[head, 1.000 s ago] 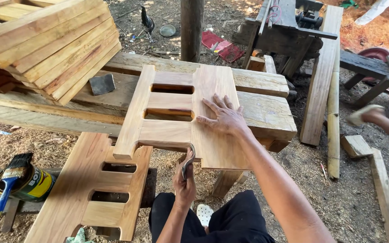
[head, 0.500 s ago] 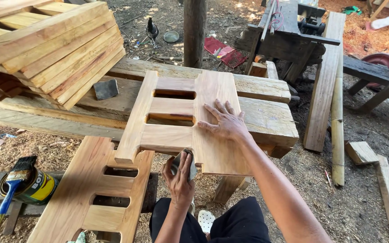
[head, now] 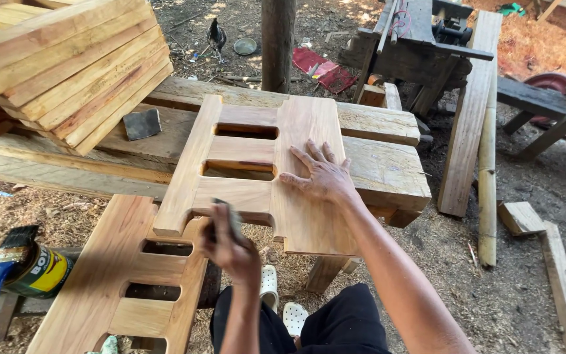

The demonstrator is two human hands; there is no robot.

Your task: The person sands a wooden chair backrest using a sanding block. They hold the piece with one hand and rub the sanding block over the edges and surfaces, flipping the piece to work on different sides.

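Note:
A light wooden panel (head: 302, 124) with two rectangular cut-outs lies on a rough plank bench (head: 388, 170). My right hand (head: 320, 176) presses flat on the panel's right part, fingers spread. My left hand (head: 229, 244) is blurred at the panel's near edge and grips a small grey piece of sandpaper (head: 233, 219). A second, similar cut-out panel (head: 119, 275) lies lower left, below the first.
A stack of planks (head: 67, 65) fills the upper left. Another grey sandpaper piece (head: 141, 123) rests on the bench. A tin can with a blue-handled brush (head: 8, 269) stands at left. A post (head: 278, 39), woodworking machine (head: 427, 33), leaning boards (head: 470, 111) and a chicken (head: 215, 36) are beyond.
My left hand has moved left along the panel's near edge with the sandpaper. The right hand stays pressed on the panel. Another person's foot, at the right a second ago, is out of view.

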